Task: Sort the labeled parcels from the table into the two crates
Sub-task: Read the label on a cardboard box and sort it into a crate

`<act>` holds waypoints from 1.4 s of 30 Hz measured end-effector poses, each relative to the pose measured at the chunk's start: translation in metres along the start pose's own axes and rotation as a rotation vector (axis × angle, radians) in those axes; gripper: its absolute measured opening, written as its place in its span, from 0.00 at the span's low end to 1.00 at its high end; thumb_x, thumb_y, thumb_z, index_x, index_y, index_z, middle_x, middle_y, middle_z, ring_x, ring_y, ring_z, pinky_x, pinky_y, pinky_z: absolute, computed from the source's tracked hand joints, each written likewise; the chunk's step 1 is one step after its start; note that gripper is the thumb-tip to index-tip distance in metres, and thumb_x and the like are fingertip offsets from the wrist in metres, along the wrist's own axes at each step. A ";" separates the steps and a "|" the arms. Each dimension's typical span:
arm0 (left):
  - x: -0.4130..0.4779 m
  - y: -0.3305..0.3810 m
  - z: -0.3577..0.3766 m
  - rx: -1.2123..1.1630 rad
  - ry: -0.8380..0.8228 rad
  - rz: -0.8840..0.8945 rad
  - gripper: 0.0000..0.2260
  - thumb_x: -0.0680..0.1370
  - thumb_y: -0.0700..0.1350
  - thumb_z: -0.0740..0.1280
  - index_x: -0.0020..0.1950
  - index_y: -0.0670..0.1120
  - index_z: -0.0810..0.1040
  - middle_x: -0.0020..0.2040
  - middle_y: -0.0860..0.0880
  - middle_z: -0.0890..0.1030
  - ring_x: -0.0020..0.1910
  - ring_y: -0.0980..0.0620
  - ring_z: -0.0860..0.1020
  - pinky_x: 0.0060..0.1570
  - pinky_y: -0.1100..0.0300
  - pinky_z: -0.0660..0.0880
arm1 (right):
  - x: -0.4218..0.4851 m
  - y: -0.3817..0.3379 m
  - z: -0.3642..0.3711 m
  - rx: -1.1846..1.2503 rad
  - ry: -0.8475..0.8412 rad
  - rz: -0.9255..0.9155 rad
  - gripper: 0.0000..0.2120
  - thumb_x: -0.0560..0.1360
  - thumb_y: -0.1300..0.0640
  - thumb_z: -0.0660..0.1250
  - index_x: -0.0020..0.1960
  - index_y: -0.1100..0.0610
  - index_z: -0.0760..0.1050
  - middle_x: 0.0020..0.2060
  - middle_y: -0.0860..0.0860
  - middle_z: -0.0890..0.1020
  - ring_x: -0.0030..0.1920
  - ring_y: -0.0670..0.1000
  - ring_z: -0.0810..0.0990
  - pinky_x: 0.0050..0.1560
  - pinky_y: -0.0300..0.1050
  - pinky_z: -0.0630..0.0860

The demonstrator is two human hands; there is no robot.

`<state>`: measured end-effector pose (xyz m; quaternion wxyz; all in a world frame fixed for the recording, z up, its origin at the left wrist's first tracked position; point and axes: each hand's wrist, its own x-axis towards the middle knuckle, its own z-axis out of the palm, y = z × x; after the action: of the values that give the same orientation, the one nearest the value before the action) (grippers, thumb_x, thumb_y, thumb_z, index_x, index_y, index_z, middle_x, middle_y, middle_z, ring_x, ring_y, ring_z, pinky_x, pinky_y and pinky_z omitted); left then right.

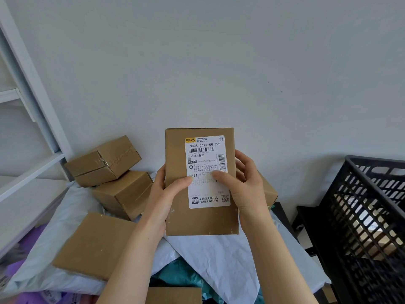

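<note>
Obs.: Both hands on one item. My left hand (163,194) grips the left edge of a cardboard parcel (201,220), fingers round the back, thumb pressed on the front face. My right hand (245,185) mirrors it on the right edge, its thumb lying across the shipping label (206,150). Neither hand is slack, and each is curled firmly round the box.

Parcel is held upright, clear of the table, label face towards me. Reason, as I judge it: this is the reading posture, with the code line "300A C611-00 221" at the top left uncovered. The thumbs cover only mid-label text.

Step in hand: reading the label to decide its destination. Not yet moved toward either crate.

Surroundings, relative to the held parcel:
- Left of it: two cardboard boxes (125,191) stacked askew against the wall.
- Below-left: a flat cardboard box (94,244) lying on pale poly mailers (208,260).
- Directly below: a teal bag (182,275) showing between the mailers.
- Just behind my right hand: another box (268,189), mostly hidden.
- Well to the right: a black crate (372,160) with lattice walls. Brownish shapes show through the lattice, possibly parcels already sorted, but I cannot be sure.
- Far left: a white shelf (32,163).

The second crate is not in view.
</note>
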<state>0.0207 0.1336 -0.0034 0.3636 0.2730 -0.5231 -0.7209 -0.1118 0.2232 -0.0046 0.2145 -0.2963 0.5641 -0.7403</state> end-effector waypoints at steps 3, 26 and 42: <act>0.000 -0.001 -0.001 0.033 0.001 -0.002 0.24 0.71 0.42 0.73 0.65 0.54 0.73 0.51 0.54 0.84 0.50 0.52 0.83 0.46 0.51 0.78 | -0.001 0.001 0.000 -0.005 0.007 -0.002 0.29 0.62 0.56 0.77 0.60 0.42 0.74 0.57 0.44 0.81 0.60 0.47 0.78 0.59 0.53 0.78; -0.002 -0.003 0.000 0.052 -0.005 -0.034 0.24 0.66 0.47 0.73 0.61 0.54 0.75 0.52 0.53 0.84 0.51 0.51 0.83 0.56 0.42 0.76 | -0.005 -0.005 -0.004 0.019 -0.004 0.020 0.26 0.63 0.54 0.75 0.60 0.43 0.76 0.56 0.46 0.82 0.59 0.48 0.79 0.58 0.51 0.78; -0.006 0.001 -0.007 0.043 0.003 -0.054 0.17 0.72 0.43 0.71 0.60 0.54 0.76 0.51 0.53 0.84 0.51 0.50 0.82 0.54 0.45 0.77 | -0.011 -0.009 0.003 0.008 0.010 0.043 0.23 0.71 0.60 0.72 0.62 0.42 0.76 0.56 0.44 0.81 0.58 0.48 0.79 0.59 0.54 0.78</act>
<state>0.0299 0.1345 -0.0050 0.3386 0.2960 -0.5304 -0.7186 -0.1014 0.2301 0.0027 0.2288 -0.2794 0.5687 -0.7390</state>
